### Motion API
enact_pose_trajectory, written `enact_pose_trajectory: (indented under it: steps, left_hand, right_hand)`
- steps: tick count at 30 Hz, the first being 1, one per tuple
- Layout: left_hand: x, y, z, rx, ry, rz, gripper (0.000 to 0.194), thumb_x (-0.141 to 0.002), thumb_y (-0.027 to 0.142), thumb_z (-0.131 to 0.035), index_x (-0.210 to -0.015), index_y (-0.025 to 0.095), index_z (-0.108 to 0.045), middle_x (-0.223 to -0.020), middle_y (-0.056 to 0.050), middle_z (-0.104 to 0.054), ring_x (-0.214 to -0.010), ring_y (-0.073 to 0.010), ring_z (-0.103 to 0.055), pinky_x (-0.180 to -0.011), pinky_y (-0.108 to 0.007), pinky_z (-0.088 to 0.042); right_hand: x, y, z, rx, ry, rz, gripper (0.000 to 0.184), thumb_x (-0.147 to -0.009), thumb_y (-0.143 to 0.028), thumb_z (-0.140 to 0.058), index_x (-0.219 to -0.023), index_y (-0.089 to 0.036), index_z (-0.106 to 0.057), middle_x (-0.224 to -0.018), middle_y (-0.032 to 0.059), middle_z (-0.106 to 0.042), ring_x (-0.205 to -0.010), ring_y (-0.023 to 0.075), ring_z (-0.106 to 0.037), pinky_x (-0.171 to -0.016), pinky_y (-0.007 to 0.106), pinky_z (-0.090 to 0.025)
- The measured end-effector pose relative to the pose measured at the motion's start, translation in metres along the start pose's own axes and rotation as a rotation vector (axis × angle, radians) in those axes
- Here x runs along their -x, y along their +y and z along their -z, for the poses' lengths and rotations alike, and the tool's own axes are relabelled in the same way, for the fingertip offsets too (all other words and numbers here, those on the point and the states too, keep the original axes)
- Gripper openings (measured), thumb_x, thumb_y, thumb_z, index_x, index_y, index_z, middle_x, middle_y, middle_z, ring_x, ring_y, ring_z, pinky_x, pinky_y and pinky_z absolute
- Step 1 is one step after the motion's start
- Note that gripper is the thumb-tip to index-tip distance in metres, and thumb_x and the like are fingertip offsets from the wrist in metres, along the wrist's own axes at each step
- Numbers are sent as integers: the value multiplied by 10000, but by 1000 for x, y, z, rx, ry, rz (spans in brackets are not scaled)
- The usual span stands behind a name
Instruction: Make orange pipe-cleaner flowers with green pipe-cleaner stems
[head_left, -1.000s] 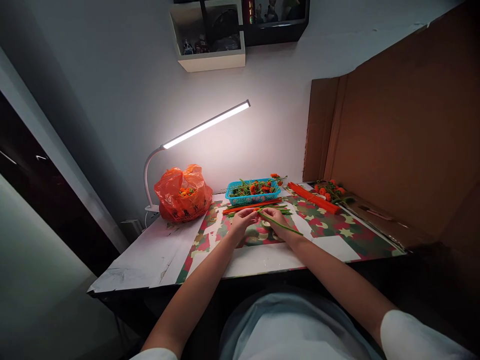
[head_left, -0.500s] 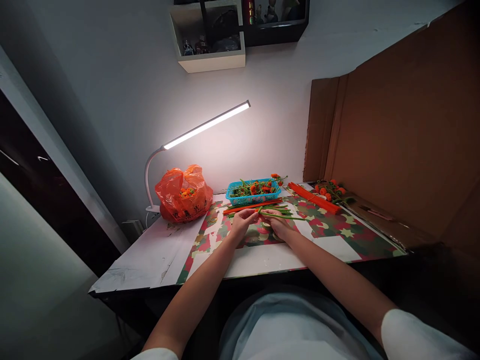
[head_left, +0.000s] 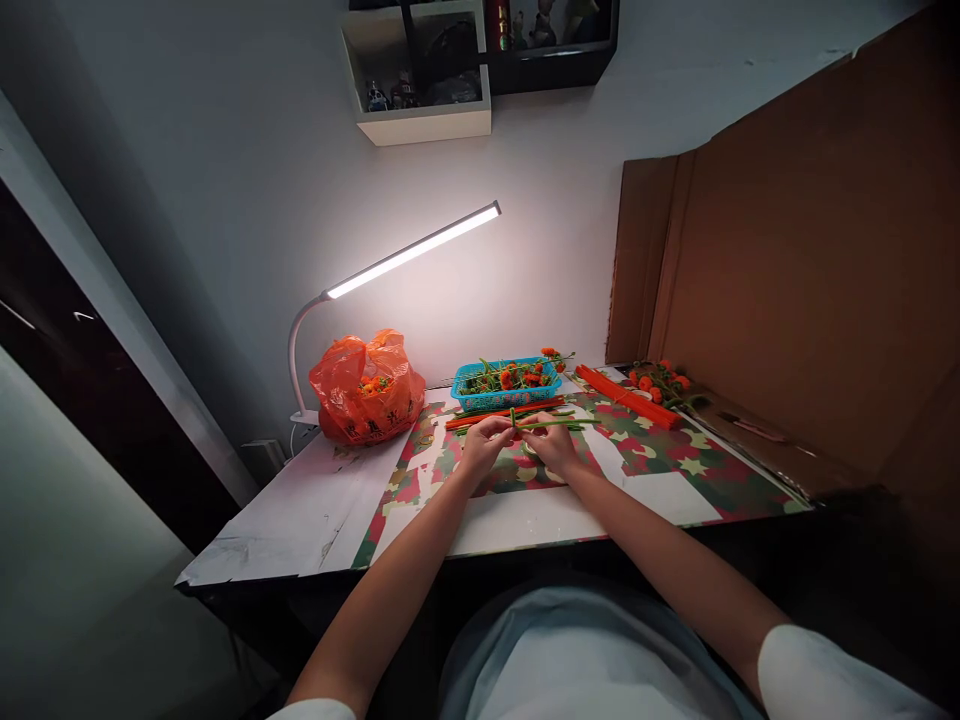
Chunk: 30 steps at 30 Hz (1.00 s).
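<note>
A green pipe cleaner (head_left: 564,423) is bent between my two hands, with a short end standing up at its left and a long tail running off to the right. My left hand (head_left: 486,444) pinches it near the bend. Fingers of my right hand (head_left: 553,446) are closed on it just beside, the fingertips of both hands almost touching. Behind the hands lie loose red-orange pipe cleaners (head_left: 536,405) and more green ones, partly covered by my fingers.
A blue basket (head_left: 506,401) holds orange flowers on green stems. An orange plastic bag (head_left: 367,390) stands at left beside a lit desk lamp (head_left: 412,250). At right lie a red-orange bundle (head_left: 628,397) and orange flowers (head_left: 660,381), near a cardboard panel (head_left: 795,260).
The pipe cleaner's short end now points upright at the fingertips. Its long tail has swung up to nearly level, and my right hand has shifted slightly.
</note>
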<state>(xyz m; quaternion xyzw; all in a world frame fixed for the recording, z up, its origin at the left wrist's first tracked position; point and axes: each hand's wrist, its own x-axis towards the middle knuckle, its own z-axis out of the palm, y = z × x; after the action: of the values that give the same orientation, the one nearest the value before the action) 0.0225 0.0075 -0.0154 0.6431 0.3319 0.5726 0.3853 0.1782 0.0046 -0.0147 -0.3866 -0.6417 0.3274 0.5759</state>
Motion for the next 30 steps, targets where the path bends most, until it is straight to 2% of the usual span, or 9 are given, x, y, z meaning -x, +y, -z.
enact_pose_trajectory:
  steps: [3,6,12,22,30]
  left_hand:
    - [0,-1,0,25,5,29,294,-665,432,-749,-744,151,-708,-779,-51,-679,-691,-161,-645,-654,-302,-569]
    - [0,1,0,55,5,67,321,-641,445,-764,-743,146,-705,-780,-55,-684,-696,-161,-646,-666,-302,-566]
    - [3,8,-3,117,-20,159,349,-603,448,-793,-734,138,-700,-771,-59,-694,-704,-174,-658,-703,-326,-553]
    - [1,9,-1,182,-22,262,401,-533,464,-832,-698,129,-688,-705,-38,-671,-640,-131,-623,-695,-292,-537]
    - [2,10,-2,164,-9,298,419,-530,481,-826,-690,124,-675,-689,-43,-661,-630,-141,-625,-643,-292,-547]
  right_hand:
    - [2,-4,0,50,53,93,227,-636,-406,-709,-677,-194,-638,-723,40,-619,-704,197,-549,-642,304,-431]
    - [3,-6,1,71,40,142,215,-698,-390,-674,-611,-198,-626,-669,45,-609,-673,203,-558,-646,325,-444]
    - [2,-2,-1,44,-2,183,226,-791,-404,-603,-706,-205,-671,-760,66,-658,-732,217,-603,-683,336,-481]
    - [0,-4,4,51,-90,269,199,-807,-372,-602,-707,-206,-649,-716,42,-613,-702,203,-574,-658,320,-444]
    - [3,-4,3,75,-158,339,205,-830,-349,-587,-684,-222,-658,-734,44,-615,-707,202,-569,-676,332,-445]
